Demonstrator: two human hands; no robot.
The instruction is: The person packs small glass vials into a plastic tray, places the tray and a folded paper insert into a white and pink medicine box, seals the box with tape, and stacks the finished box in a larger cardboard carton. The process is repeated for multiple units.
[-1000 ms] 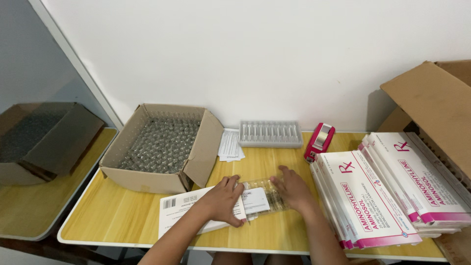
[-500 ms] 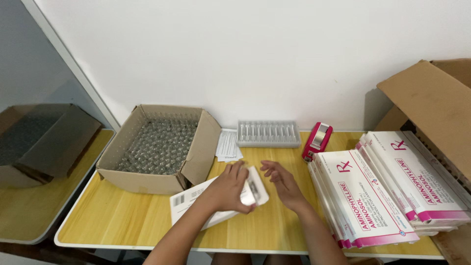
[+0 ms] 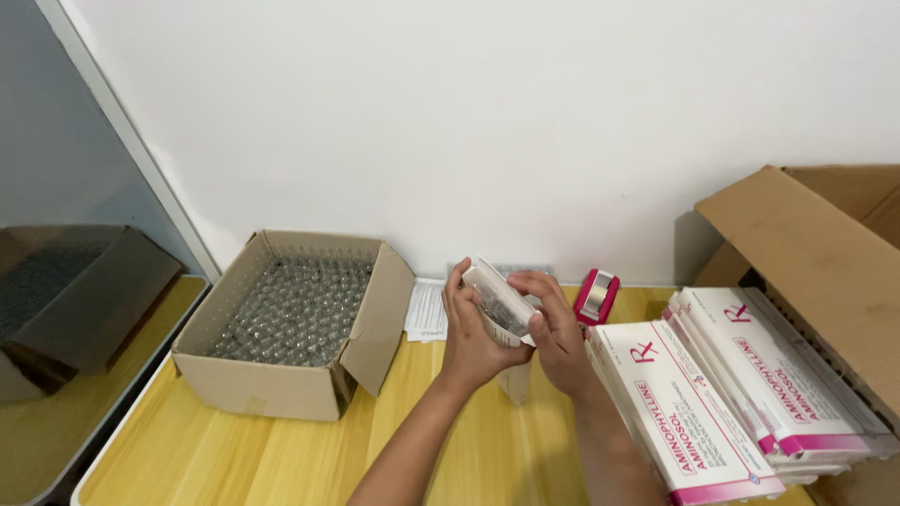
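White carton (image 3: 500, 298) pinched between left hand (image 3: 472, 335) and right hand (image 3: 555, 333) fingers.

We see a yellow wooden table (image 3: 281, 450) with a white rim set against the white wall. On its left part sits an open cardboard box (image 3: 291, 328) full of small glass vials. Just behind it, by the wall, lies a white paper sheet (image 3: 427, 314). A pink tape dispenser (image 3: 597, 295) stands near the wall, and stacks of flat white-and-pink cartons (image 3: 712, 394) cover the right side.
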